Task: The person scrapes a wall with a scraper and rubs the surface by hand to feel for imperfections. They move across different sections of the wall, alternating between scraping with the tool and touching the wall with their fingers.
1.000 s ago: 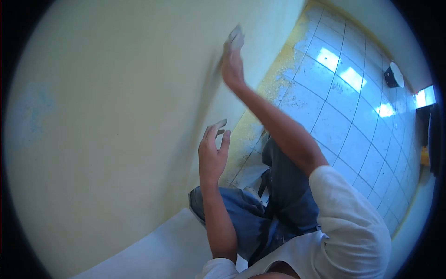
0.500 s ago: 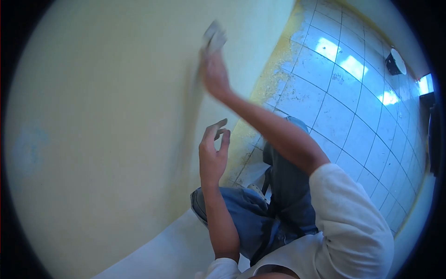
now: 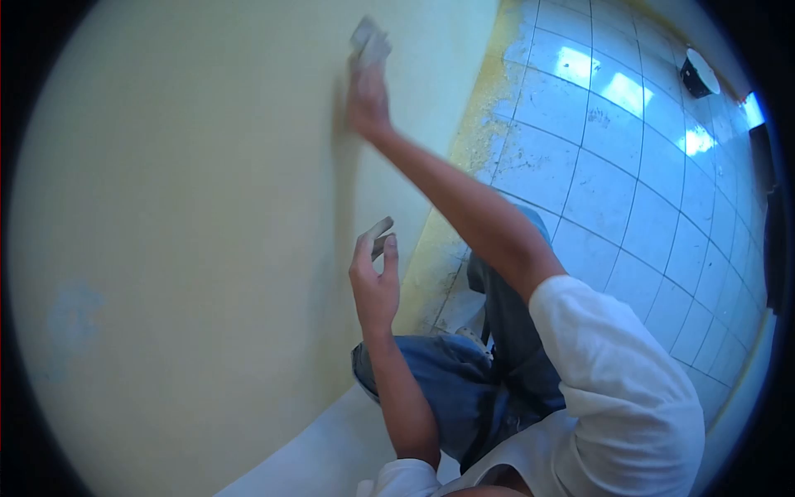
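Observation:
High on the pale yellow wall (image 3: 207,207), my right hand (image 3: 368,87) presses a small grey flat pad (image 3: 363,31) against the surface. Its fingers are closed around the pad, and blur hides exactly what kind it is. Lower down, my left hand (image 3: 377,277) is raised close to the wall with nothing in it. Its fingers are curved and apart, with pale dust on the fingertips. A whitish patch (image 3: 74,315) marks the wall at the left.
Along the wall's foot, yellowish dust and flecks (image 3: 476,137) cover the edge of the white tiled floor (image 3: 613,174). A dark bucket with a white opening (image 3: 700,74) stands at the far right. My bent legs in jeans (image 3: 513,323) are beneath my arms.
My right hand, with the grey pad, has shifted slightly up and left along the wall. My left hand stays nearly where it was, and the view has tilted a little.

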Demonstrator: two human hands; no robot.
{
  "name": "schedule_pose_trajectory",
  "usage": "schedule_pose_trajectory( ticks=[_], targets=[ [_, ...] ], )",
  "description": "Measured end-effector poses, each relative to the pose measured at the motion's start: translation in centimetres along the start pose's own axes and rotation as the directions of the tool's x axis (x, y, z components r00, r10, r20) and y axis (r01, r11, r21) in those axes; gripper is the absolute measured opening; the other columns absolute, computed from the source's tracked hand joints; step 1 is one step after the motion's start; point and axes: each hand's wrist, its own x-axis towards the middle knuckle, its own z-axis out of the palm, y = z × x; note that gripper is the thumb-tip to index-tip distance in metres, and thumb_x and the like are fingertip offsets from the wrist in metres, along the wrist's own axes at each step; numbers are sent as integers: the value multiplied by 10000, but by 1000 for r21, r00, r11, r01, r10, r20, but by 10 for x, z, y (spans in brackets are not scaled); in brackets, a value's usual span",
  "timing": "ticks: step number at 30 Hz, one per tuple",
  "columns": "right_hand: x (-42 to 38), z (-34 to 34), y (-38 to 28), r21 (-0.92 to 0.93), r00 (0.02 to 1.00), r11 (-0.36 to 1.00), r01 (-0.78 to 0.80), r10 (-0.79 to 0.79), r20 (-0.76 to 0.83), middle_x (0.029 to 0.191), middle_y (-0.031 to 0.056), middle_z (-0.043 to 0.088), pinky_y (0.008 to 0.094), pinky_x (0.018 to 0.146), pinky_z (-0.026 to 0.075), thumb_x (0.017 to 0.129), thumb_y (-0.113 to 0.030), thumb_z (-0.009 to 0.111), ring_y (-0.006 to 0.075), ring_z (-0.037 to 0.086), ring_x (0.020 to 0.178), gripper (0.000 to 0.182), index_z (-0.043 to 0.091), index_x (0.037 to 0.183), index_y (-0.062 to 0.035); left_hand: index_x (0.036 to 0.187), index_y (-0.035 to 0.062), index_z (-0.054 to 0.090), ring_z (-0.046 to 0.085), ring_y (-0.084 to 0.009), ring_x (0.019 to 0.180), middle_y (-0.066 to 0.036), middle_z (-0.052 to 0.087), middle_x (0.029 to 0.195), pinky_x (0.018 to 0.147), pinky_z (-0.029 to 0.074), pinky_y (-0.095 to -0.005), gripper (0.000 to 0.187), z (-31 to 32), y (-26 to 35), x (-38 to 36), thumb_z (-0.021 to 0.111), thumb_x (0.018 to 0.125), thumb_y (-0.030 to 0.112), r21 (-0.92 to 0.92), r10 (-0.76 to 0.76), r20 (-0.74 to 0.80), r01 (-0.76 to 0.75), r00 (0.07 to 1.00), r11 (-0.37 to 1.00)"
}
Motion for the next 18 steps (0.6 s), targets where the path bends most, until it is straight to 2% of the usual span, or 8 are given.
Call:
schedule_pose_trajectory(
  ticks=[2, 4, 5, 7, 9, 11, 13, 18],
  targets=[
    [5, 27, 38, -26, 982, 995, 97, -100, -158, 1810, 334, -41, 513, 1377, 7, 1173, -349, 428, 476, -79, 1688, 824, 0, 1724, 89, 1379, -5, 681, 751, -288, 1164, -147, 744, 1362, 1071, 549, -407, 321, -1, 0, -8, 607, 1117, 166, 17, -1, 26, 1, 1000, 1000],
    [-42, 28, -1, 86, 953, 982, 165, -136, -272, 1810, 332, -36, 512, 1376, 0, 1177, -367, 414, 475, -78, 1688, 826, -1, 1720, 97, 1380, 2, 684, 749, -283, 1167, -150, 746, 1358, 1063, 553, -406, 323, 0, -8, -6, 608, 1121, 180, 31, 0, 52, -2, 999, 1000],
    [-72, 27, -8, 104, 973, 982, 160, -139, -187, 1810, 334, -40, 516, 1375, 0, 1173, -390, 416, 477, -79, 1687, 844, 1, 1718, 102, 1380, 4, 684, 749, -283, 1168, -151, 745, 1357, 1060, 555, -408, 322, 1, -11, -1, 612, 1120, 179, 24, -4, 49, 3, 999, 1000],
    [-55, 29, -2, 145, 960, 981, 129, -86, -266, 1814, 324, -44, 509, 1378, 15, 1170, -411, 408, 470, -74, 1689, 854, -5, 1718, 97, 1380, 7, 684, 749, -281, 1169, -152, 745, 1356, 1056, 559, -412, 320, 3, -14, 2, 619, 1117, 177, 14, -26, 43, 25, 999, 1000],
    [8, -7, 31, 156, 977, 967, -200, 210, -47, 1818, 313, -28, 488, 1381, 34, 1173, -445, 390, 459, -50, 1693, 858, 0, 1724, 83, 1382, 5, 682, 748, -286, 1171, -155, 742, 1358, 1052, 562, -417, 319, 8, -2, 5, 624, 1113, 165, -11, -18, 40, 19, 999, 1000],
    [15, -6, 54, 148, 952, 947, -284, 296, -71, 1822, 302, -9, 468, 1384, 51, 1175, -483, 366, 448, -23, 1697, 862, 6, 1730, 70, 1385, 4, 680, 746, -295, 1173, -159, 740, 1358, 1052, 563, -421, 319, 7, -1, -4, 626, 1109, 156, 3, 0, 54, 0, 999, 1000],
    [1, 13, 68, 122, 927, 986, -110, 146, -346, 1826, 292, 13, 449, 1386, 68, 1177, -524, 335, 437, 6, 1699, 868, 14, 1736, 56, 1389, 4, 678, 743, -306, 1175, -162, 738, 1359, 1054, 562, -424, 322, 8, -7, -7, 626, 1107, 150, 29, 51, 81, -53, 995, 998],
    [-23, 3, 32, 251, 938, 950, -187, 248, -240, 1826, 290, 22, 454, 1385, 79, 1180, -554, 301, 439, 21, 1698, 864, 38, 1737, 53, 1375, 11, 695, 738, -306, 1190, -161, 742, 1348, 1074, 549, -415, 319, 11, -5, 1, 617, 1117, 180, 38, 26, 73, -29, 997, 999]
  ],
)
